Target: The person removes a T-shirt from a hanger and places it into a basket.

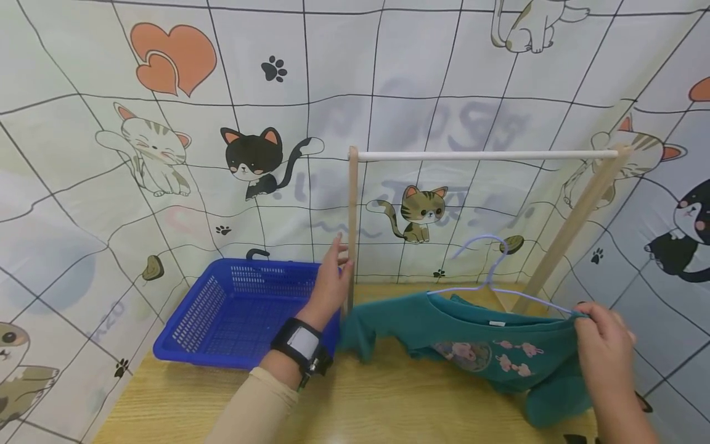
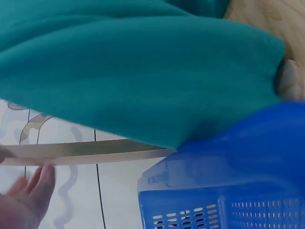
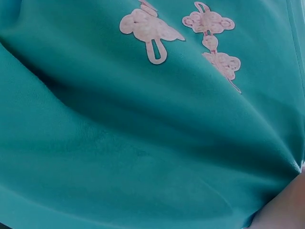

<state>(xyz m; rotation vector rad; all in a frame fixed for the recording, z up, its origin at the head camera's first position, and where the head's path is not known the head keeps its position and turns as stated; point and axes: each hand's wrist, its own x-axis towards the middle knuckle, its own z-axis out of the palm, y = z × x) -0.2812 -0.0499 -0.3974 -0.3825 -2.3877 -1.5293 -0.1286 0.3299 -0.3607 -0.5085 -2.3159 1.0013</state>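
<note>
A teal long-sleeved top [image 1: 405,320] with pink printed figures hangs on a thin lilac hanger [image 1: 489,279], low over the table. My right hand [image 1: 607,351] pinches its shoulder at the hanger's right end. In the right wrist view the cloth [image 3: 119,143] fills the picture, drawn into folds toward that hand [image 3: 281,205]. On the other side, my left hand [image 1: 330,283] is at the wooden post [image 1: 352,209] of a rack, fingers extended beside it. The left wrist view shows the fingertips [image 2: 45,179] right at the post's edge, with the top's sleeve [image 2: 143,81] nearby.
A blue perforated basket [image 1: 191,359] stands left of the rack on the wooden table [image 1: 399,407]. The rack's white rod [image 1: 471,156] runs across above the top to a slanted right post [image 1: 577,222]. A cat-patterned cloth [image 1: 333,74] covers the walls behind.
</note>
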